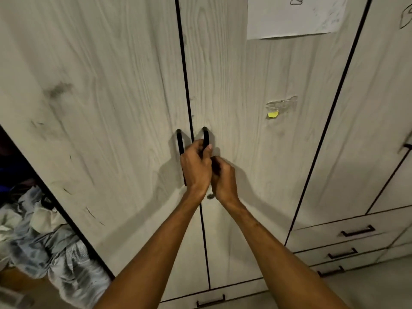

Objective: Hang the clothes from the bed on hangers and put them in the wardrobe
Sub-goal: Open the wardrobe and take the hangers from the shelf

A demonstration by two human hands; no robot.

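The wardrobe [111, 108] fills the view, and its two middle doors are closed. Each door has a black vertical handle beside the centre gap: the left handle [179, 141] and the right handle [205, 137]. My left hand [195, 168] lies in front of the left handle, with its fingers and thumb curled round the right handle. Just below it, my right hand [224, 179] grips the lower part of the same right handle. No hanger is in view.
At the lower left, crumpled pale clothes [44, 246] lie in a dark opening beside the doors. Drawers with black handles [357, 230] sit at the lower right. A sheet of paper [294, 16] and a yellow scrap [272, 114] are stuck on the right door. A keyhole [210, 196] sits below my hands.
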